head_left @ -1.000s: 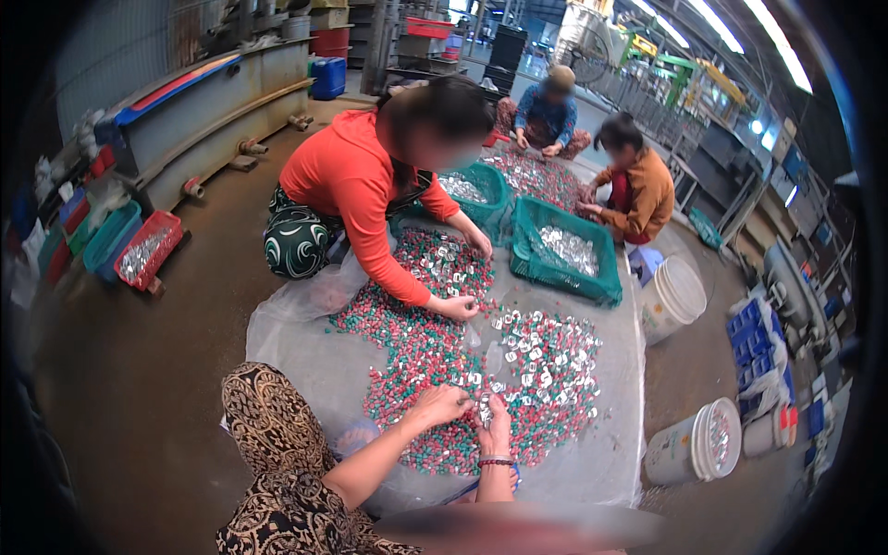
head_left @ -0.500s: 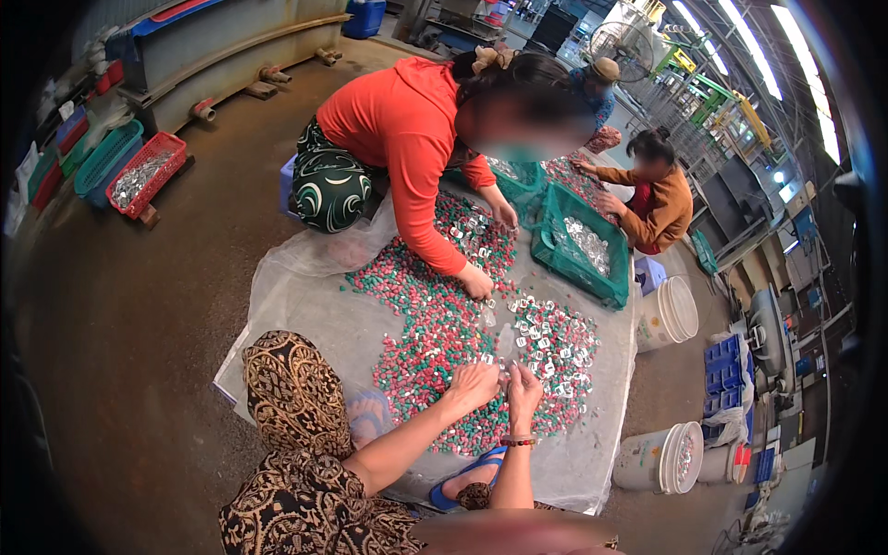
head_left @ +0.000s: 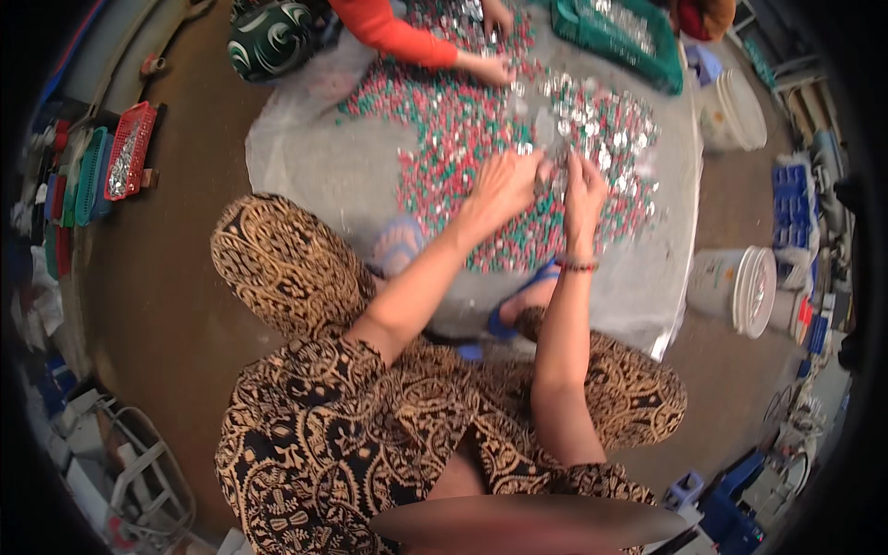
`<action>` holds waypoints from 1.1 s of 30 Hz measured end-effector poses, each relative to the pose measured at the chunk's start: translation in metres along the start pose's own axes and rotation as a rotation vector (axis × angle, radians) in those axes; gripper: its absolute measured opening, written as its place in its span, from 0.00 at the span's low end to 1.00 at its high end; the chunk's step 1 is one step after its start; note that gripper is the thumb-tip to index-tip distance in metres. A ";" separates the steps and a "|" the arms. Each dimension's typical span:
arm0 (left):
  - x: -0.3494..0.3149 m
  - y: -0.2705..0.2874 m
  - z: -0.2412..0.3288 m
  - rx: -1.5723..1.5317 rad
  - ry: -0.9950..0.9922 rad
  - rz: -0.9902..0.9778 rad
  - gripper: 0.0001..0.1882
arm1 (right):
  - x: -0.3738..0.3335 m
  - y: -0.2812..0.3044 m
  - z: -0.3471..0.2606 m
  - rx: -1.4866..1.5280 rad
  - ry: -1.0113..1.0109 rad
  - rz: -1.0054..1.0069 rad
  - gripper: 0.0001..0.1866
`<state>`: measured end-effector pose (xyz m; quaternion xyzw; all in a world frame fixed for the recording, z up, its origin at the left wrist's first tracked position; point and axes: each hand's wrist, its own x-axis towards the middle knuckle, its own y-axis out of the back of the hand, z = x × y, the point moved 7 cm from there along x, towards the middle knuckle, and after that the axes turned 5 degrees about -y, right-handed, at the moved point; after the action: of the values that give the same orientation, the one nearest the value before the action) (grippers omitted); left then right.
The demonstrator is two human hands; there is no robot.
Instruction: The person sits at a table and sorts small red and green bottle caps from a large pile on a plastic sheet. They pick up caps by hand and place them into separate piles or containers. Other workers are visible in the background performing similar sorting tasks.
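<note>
Small red, green and white pebble-like pieces (head_left: 444, 139) are spread over a pale plastic sheet (head_left: 305, 157) on the floor. Shiny metal parts (head_left: 615, 139) lie among them, thickest to the right. Over the pile, my left hand (head_left: 504, 188) is closed, its fingertips bent toward the other hand. My right hand (head_left: 585, 196), with a beaded bracelet at its wrist, pinches close beside it. Whatever the fingers hold is too small and blurred to make out. Just beyond them lies a clear, pale piece (head_left: 545, 125).
Across the pile, a person's hand (head_left: 488, 68) from an orange sleeve reaches into the pieces. A green basket (head_left: 638, 46) of metal parts stands at the far right. White buckets (head_left: 731, 287) stand right of the sheet; a red basket (head_left: 129, 153) stands at left.
The view has tipped downward, so the pile and hands sit higher in the picture and the co-workers are mostly out of it. My hands remain close together, both closed.
</note>
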<state>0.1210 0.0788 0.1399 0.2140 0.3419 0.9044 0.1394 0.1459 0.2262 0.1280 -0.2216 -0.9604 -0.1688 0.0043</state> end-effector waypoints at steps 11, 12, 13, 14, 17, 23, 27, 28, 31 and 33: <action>-0.006 -0.001 0.014 0.183 0.038 -0.135 0.12 | -0.011 -0.011 -0.006 -0.318 0.213 0.016 0.11; -0.007 -0.002 0.012 0.207 0.057 -0.140 0.13 | -0.014 -0.014 -0.010 -0.361 0.298 0.034 0.11; -0.008 -0.001 0.011 0.176 0.059 -0.101 0.13 | -0.015 -0.015 -0.006 -0.334 0.262 0.035 0.10; -0.008 -0.004 0.009 0.159 0.054 -0.127 0.13 | -0.015 -0.016 -0.004 -0.349 0.246 0.036 0.10; -0.008 -0.006 0.001 0.113 0.057 -0.129 0.14 | -0.015 -0.015 0.004 -0.338 0.170 0.031 0.10; -0.001 -0.017 -0.016 -0.372 0.055 -0.197 0.17 | -0.010 -0.015 0.043 0.524 -0.226 -0.011 0.11; -0.007 -0.031 -0.036 -0.826 0.247 -0.364 0.16 | -0.015 -0.033 0.073 0.842 -0.375 -0.187 0.10; -0.019 -0.040 -0.042 -1.203 0.493 -0.511 0.14 | -0.016 -0.035 0.092 1.114 -0.586 -0.073 0.08; -0.021 -0.038 -0.053 -1.327 0.548 -0.556 0.14 | -0.019 -0.030 0.110 1.088 -0.623 -0.098 0.08; -0.017 -0.036 -0.067 -1.127 0.530 -0.490 0.15 | -0.020 -0.021 0.121 0.906 -0.650 -0.043 0.08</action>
<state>0.1076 0.0608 0.0656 -0.2051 -0.1216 0.9087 0.3426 0.1631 0.2391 0.0051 -0.2188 -0.8931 0.3379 -0.2007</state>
